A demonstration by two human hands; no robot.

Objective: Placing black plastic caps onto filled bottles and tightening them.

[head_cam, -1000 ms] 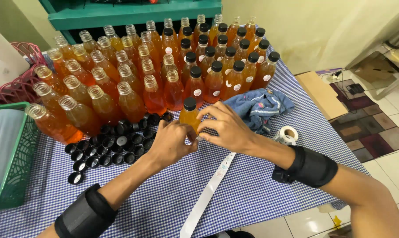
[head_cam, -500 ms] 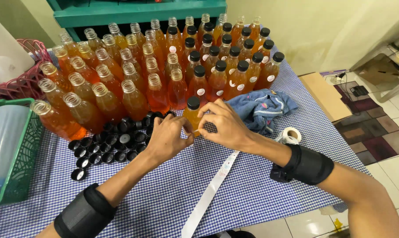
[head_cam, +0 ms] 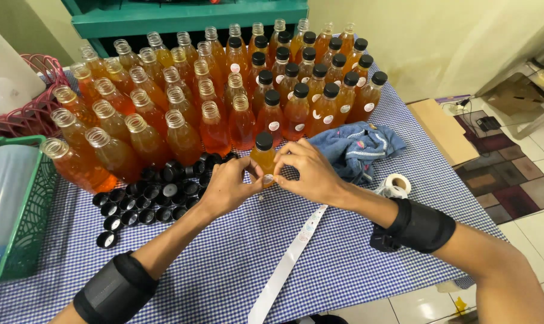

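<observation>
Your tabletop (head_cam: 236,264), covered in blue-and-white check cloth, carries rows of amber bottles (head_cam: 182,114) toward its far edge, capped ones at the far right corner. Loose black caps (head_cam: 146,198) lie nearer the left edge beside a green basket (head_cam: 26,240). A blue rag (head_cam: 362,147) and sticker roll (head_cam: 395,185) sit by the right edge, a white backing strip (head_cam: 290,264) running to the near edge.

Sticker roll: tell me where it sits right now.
In the head view the sticker roll lies on the checked tablecloth at the table's right side, just below the blue cloth and beside the right hand's forearm.
</observation>
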